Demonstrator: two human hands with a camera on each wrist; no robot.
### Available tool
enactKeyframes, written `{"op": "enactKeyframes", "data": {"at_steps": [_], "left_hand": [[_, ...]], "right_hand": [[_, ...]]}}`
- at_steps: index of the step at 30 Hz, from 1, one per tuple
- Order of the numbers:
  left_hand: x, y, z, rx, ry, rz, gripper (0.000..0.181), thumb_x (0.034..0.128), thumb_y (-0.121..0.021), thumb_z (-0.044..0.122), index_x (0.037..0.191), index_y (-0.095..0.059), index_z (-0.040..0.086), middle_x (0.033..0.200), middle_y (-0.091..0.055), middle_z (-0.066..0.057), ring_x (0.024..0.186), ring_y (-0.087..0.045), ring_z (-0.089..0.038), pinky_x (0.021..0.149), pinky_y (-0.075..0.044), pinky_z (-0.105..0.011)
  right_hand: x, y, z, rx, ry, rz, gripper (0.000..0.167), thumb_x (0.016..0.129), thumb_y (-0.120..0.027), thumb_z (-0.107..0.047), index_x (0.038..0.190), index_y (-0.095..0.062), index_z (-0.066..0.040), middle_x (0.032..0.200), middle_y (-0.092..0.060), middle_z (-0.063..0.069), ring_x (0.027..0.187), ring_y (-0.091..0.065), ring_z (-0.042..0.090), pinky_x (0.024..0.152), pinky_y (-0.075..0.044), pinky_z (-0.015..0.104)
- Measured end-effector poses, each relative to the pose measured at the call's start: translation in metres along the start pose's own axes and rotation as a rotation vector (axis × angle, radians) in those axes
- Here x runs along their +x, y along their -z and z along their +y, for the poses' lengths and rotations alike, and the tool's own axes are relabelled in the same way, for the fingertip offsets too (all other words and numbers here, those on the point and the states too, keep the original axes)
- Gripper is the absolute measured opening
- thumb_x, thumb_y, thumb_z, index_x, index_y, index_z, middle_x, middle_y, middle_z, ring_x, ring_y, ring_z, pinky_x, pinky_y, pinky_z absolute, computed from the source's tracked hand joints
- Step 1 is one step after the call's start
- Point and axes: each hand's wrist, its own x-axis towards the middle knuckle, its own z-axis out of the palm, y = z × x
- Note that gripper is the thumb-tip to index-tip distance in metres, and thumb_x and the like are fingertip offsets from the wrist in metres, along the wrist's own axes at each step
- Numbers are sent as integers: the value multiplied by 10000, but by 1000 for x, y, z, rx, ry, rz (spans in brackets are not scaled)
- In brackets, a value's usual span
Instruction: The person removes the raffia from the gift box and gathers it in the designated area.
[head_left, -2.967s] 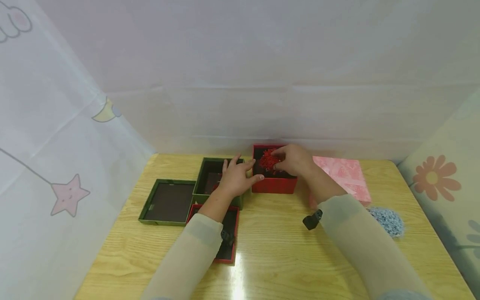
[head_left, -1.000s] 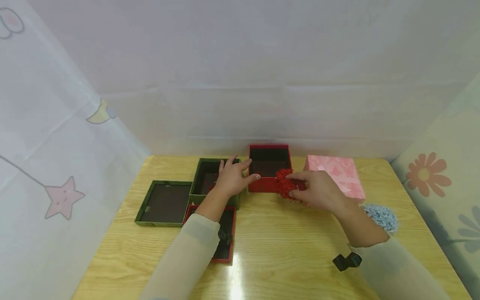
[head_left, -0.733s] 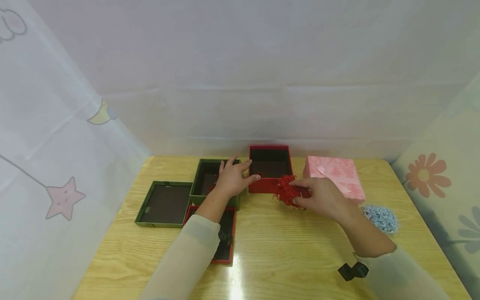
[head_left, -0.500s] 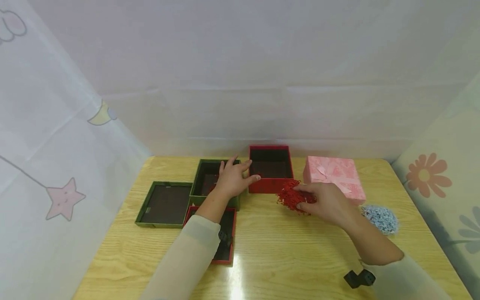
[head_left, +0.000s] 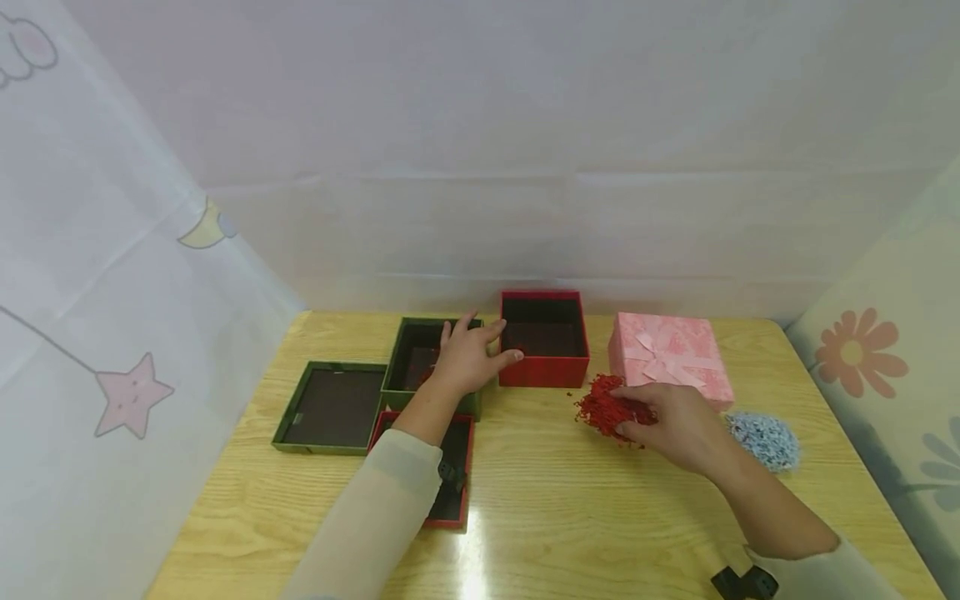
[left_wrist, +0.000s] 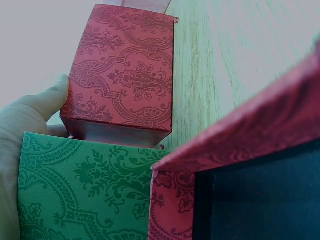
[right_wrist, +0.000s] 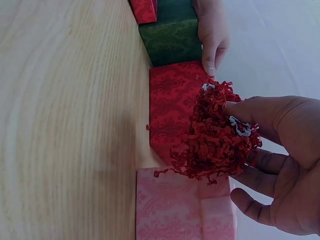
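My right hand (head_left: 671, 421) pinches a clump of red crinkled paper shred (head_left: 606, 408) above the table, between the red box and the pink box. A few pale strands show in the clump in the right wrist view (right_wrist: 215, 135). Spread over the rim of the green box (head_left: 431, 400), my left hand (head_left: 468, 362) has its thumb and forefinger touching the near left corner of the red box (head_left: 543, 371). Both boxes stand without lids, and a few red shreds lie in the green one. The left palm hides part of the green box.
A green lid (head_left: 333, 408) lies upturned at the left, and a red lid (head_left: 450, 508) sits beneath my left wrist. At the right are a closed pink box with a bow (head_left: 667, 350) and a pale blue shred pile (head_left: 763, 442). A fabric wall (head_left: 480, 225) rises behind the table.
My right hand has lifted the red shred out of the red box and carried it right and toward me. The left hand keeps its place.
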Motion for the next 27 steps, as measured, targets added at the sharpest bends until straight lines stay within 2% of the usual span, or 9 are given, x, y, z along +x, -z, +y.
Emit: {"op": "enactKeyframes", "data": {"at_steps": [5,8,10,13,16,18,24,27], "left_hand": [[-1,0,1,-4,7,-2,776,950,-625,665,1577,-482,230,1582,-484,44,1589,-129,-271,1253,-6,-616],[-1,0,1,-3,13,-6,777,950,-623,667,1582,-472,241,1587,-477,52,1591,-117,-259,1254,-5,-610],[-1,0,1,0,12,-6,777,951,-621,668,1584,-467,246,1586,-477,52,1592,-117,-258,1254,-8,-611],[-1,1,2,-5,13,-3,775,949,-626,665,1584,-463,251,1583,-482,50,1591,-118,-258,1255,-6,-610],[-1,1,1,-4,13,0,778,948,-631,661,1584,-463,245,1580,-484,46,1592,-118,-259,1253,-8,-617],[-1,1,0,-1,13,1,779,948,-630,660,1585,-462,243,1579,-485,44,1592,-118,-259,1251,-12,-621],[0,0,1,2,10,-3,783,952,-626,659,1586,-463,231,1585,-477,38,1592,-119,-273,1250,-10,-623],[0,1,2,1,13,-4,774,952,-625,658,1587,-455,248,1586,-474,40,1591,-126,-282,1251,-14,-621]], "right_hand": [[-8,0,5,41,-21,-7,416,862,-866,-255,1261,-766,-195,1174,-754,68,796,-602,155,578,-465,284],[-13,0,7,61,-38,-17,415,867,-864,-263,1265,-762,-200,1192,-749,83,777,-573,163,536,-440,281],[-16,0,8,51,-36,-12,410,867,-864,-273,1259,-765,-205,1215,-743,89,865,-639,186,593,-491,309],[-20,-1,12,27,-17,2,401,865,-866,-272,1247,-772,-200,1251,-733,98,1068,-694,278,759,-583,443],[-23,-2,17,3,-2,15,397,852,-875,-252,1233,-779,-190,1287,-718,101,1164,-678,348,898,-569,568],[-26,-3,21,-7,6,21,399,844,-880,-247,1225,-783,-180,1299,-709,112,1162,-674,361,904,-562,585],[-38,-5,34,-12,1,38,387,831,-895,-266,1192,-794,-172,1236,-731,98,1051,-709,309,811,-585,507],[-44,-5,39,-17,-13,32,396,835,-891,-287,1199,-791,-169,1237,-732,101,1051,-710,324,805,-581,514]]}}
